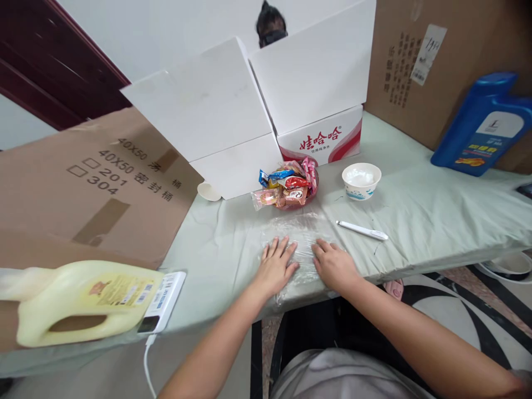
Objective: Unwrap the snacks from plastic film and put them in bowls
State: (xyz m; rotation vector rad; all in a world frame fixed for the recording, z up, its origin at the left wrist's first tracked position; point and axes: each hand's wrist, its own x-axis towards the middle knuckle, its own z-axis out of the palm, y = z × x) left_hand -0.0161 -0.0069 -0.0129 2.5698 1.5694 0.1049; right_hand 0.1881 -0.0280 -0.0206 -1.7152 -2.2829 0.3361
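Note:
A sheet of clear plastic film or a thin bag [302, 257] lies flat and wrinkled on the cloth-covered table, reaching its front edge. My left hand [275, 265] rests on its left side, palm down with the fingers spread. On the right side lies my right hand [334, 265], also palm down, its fingers stretched out. Just beyond the film, a bowl heaped with wrapped snacks [293, 185] stands against the white box. To the right of the film are a white pen [361, 230] and a paper bowl [361, 182] with something whitish or clear inside.
White carton panels [233, 116] stand behind the snacks, with a person's head [271, 26] above them. Brown cardboard boxes [95, 188] flank both sides. A yellow jug [89, 299] on a white corded device [166, 299] is at left, a blue bottle [484, 124] at right.

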